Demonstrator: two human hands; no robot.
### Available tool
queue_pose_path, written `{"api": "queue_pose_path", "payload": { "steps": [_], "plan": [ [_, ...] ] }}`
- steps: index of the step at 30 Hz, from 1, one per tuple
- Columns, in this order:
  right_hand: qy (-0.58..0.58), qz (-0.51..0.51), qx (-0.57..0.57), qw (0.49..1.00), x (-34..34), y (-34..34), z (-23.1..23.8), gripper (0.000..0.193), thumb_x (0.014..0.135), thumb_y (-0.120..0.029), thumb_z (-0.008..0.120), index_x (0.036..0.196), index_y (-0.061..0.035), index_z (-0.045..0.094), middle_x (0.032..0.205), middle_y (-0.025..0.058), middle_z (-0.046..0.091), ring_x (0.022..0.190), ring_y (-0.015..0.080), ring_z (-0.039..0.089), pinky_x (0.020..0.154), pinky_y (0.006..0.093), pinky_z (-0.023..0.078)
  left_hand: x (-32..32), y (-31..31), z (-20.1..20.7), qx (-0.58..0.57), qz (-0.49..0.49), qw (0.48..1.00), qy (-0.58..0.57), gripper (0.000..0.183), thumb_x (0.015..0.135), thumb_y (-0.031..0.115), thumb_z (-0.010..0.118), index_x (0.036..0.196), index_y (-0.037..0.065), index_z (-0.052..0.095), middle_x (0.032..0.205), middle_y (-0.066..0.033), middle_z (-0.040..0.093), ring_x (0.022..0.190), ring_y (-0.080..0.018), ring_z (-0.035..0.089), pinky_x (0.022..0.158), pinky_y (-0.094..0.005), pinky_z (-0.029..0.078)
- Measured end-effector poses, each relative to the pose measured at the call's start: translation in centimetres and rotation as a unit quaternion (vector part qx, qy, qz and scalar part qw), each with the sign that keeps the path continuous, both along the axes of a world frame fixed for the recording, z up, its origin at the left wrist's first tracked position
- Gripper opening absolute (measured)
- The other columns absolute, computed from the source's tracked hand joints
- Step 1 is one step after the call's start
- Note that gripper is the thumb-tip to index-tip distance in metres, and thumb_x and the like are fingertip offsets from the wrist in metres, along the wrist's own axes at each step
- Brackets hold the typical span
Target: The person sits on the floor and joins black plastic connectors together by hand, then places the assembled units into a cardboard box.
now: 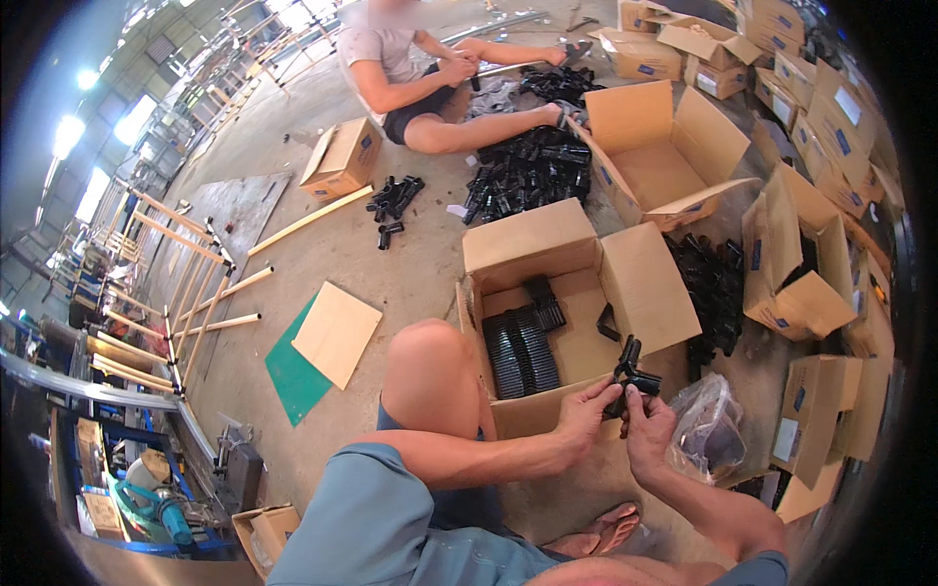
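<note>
A black branched pipe joint (640,379) is held up between my two hands, over the near right edge of an open cardboard box (537,239). My left hand (586,415) pinches its left side, and my right hand (649,425) grips it from below with the thumb on it. Inside the box, black pieces (521,352) stand packed in rows at the left. A smaller stack of them (544,301) is behind, and a single black piece (608,320) leans near the right wall.
Another person (396,73) sits on the floor beyond, holding a rod, beside a heap of black joints (528,171). A second open box (655,166) stands behind mine. More boxes (821,127) line the right. A clear plastic bag (708,425) lies by my right hand.
</note>
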State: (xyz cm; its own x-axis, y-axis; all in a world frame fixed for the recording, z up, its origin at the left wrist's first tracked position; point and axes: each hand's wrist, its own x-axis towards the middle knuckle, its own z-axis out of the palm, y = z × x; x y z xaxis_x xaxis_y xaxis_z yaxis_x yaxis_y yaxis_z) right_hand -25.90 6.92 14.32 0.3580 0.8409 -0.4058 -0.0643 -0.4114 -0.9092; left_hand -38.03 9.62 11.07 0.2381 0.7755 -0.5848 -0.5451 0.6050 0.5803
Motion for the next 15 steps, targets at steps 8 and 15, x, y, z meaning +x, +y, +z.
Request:
{"api": "queue_pose_path", "payload": {
  "steps": [8, 15],
  "plan": [
    [0.114, -0.035, 0.006, 0.993, -0.3, -0.6, 0.1, 0.026, 0.096, -0.026, 0.071, 0.093, -0.0003, 0.067, 0.080, 0.0026, 0.064, 0.060, 0.0094, 0.057, 0.052, 0.0279, 0.053, -0.4, 0.3, 1.0, -0.027, -0.010, 0.999, 0.016, 0.026, 0.099, 0.016, 0.066, 0.123, 0.006, 0.069, 0.104, 0.0001, 0.072, 0.091, -0.0098, 0.066, 0.080, -0.0254, 0.053],
    [0.137, -0.024, -0.053, 0.989, -0.8, 0.2, -1.3, 0.022, 0.097, -0.024, 0.070, 0.091, -0.0030, 0.066, 0.077, 0.0015, 0.063, 0.058, 0.0093, 0.056, 0.050, 0.0277, 0.050, -1.2, 0.3, 0.8, -0.025, -0.005, 0.999, 0.034, 0.029, 0.100, 0.012, 0.064, 0.127, 0.002, 0.066, 0.108, -0.0024, 0.070, 0.094, -0.0118, 0.065, 0.085, -0.0266, 0.053]
  ]
}}
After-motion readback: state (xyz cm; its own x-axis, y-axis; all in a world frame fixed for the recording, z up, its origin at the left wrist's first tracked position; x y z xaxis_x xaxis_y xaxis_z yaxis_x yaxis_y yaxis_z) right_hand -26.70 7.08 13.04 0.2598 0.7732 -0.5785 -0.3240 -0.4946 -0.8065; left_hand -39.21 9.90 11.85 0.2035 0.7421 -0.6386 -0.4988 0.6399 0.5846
